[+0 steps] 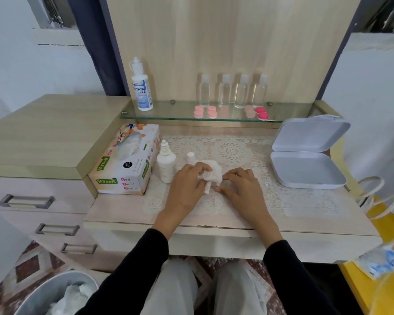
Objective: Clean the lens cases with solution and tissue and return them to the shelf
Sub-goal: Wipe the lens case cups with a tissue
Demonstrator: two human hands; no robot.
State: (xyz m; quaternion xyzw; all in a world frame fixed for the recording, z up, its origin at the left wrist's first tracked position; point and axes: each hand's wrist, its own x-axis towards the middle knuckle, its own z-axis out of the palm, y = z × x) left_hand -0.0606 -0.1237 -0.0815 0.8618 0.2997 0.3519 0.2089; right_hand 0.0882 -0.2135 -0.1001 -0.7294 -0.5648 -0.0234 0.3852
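Note:
My left hand (188, 186) grips a crumpled white tissue (212, 176) over the lace mat. My right hand (241, 185) pinches at the tissue's right side; whatever lies inside the wad is hidden. A small white solution bottle (165, 163) stands just left of my left hand, and a white cap (190, 155) stands behind the tissue. On the glass shelf (175, 110) sit pink lens cases (205, 112), a pale case (248, 110) and a red case (261, 113). A tissue box (125, 164) lies at the left.
A tall solution bottle (141, 87) and several clear bottles (233, 92) stand on the shelf. An open white box (307, 153) sits right of the mat. Drawers (32, 201) are at the left. A bin (55, 294) with used tissue stands on the floor.

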